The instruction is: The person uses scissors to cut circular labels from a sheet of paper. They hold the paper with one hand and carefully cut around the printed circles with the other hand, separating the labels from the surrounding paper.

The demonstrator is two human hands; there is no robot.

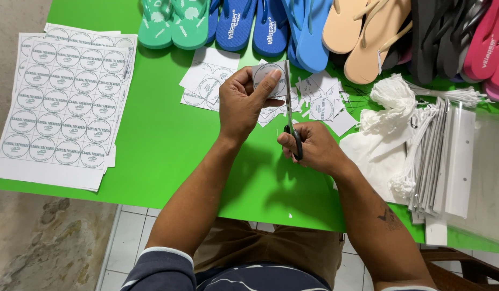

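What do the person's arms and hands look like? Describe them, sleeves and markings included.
Both hands, the left hand and the right hand, are bare, with no gloves, rings or watch visible. The forearms are uncovered. Dark navy short sleeves edged with a white stripe show at the upper arms. The right forearm bears a small dark tattoo.

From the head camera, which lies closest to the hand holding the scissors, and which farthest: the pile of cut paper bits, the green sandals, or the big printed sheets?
Measured from the right hand, which has the scissors in its grip:
1. Cut paper bits, just beyond the hand on the green table.
2. Green sandals, at the table's far edge, toward the left.
3. Printed sheets, far left.
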